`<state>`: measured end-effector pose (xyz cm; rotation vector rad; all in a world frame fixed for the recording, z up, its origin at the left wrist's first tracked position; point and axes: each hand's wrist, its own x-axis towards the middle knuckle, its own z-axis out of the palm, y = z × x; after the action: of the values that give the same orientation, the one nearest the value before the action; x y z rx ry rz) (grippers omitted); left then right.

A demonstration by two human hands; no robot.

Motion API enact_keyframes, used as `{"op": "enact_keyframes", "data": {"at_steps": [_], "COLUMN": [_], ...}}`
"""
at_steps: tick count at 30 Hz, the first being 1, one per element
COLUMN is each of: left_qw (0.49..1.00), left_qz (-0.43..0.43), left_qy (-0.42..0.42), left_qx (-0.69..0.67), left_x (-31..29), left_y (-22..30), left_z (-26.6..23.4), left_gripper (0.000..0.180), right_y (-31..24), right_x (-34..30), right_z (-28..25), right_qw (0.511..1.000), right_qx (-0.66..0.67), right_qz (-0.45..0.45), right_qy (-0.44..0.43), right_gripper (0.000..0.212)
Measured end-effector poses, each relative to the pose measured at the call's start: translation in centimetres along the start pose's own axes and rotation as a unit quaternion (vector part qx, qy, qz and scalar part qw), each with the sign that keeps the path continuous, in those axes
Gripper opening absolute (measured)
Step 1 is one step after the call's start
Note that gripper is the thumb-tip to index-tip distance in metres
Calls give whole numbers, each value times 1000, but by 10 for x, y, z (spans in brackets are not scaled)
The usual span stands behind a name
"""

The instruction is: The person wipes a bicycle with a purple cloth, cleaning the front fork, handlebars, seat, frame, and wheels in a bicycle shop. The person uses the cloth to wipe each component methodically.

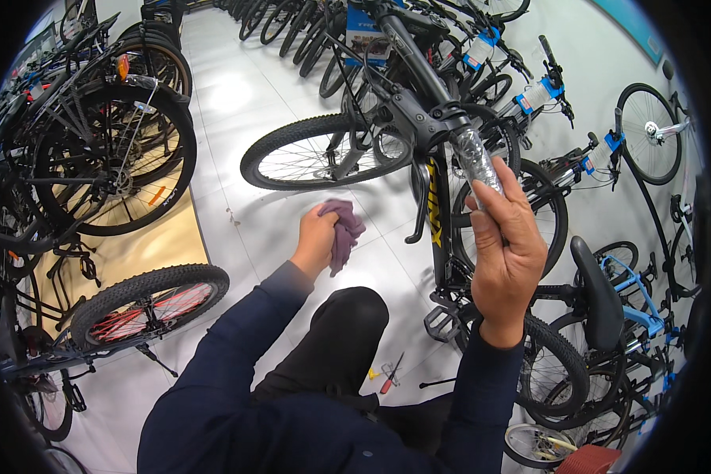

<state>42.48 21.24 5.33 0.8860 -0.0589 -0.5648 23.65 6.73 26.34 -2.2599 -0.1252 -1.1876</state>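
Note:
A black mountain bike (pixel 441 197) with yellow lettering on its frame stands right in front of me. My right hand (pixel 509 245) is wrapped round its handlebar grip (pixel 475 156), which is covered in clear, crinkled plastic. Next to the grip, the black brake lever (pixel 421 201) hangs down, apart from my fingers. Out over the floor, left of the bike, my left hand (pixel 317 237) clutches a crumpled purple cloth (pixel 344 234). The cloth touches nothing but that hand. Beyond it lies the bike's front wheel (pixel 324 154), turned to the left.
On the floor by my knee are a red-handled screwdriver (pixel 389 382) and a small yellow item (pixel 373 374). Parked bikes crowd the left side, one with a red-spoked wheel (pixel 150 306). More bikes line the right wall, including a light blue frame (pixel 636 304). A black saddle (pixel 596 296) is beside my right arm.

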Motion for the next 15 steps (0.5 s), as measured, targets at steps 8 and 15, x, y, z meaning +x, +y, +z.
{"op": "enact_keyframes", "data": {"at_steps": [8,15], "left_qw": [995,992], "left_qz": [-17,-6], "left_qy": [72,4], "left_qx": [61,129], "left_x": [-7,-37], "left_y": [-60,6], "left_z": [-60,-27], "left_gripper": [24,39], "right_y": [6,25], "right_x": [-24,-47], "right_z": [-10,-114], "right_qw": [998,963], "right_qx": [43,-246], "right_qz": [36,78], "right_qy": [12,80], "right_gripper": [61,56]}}
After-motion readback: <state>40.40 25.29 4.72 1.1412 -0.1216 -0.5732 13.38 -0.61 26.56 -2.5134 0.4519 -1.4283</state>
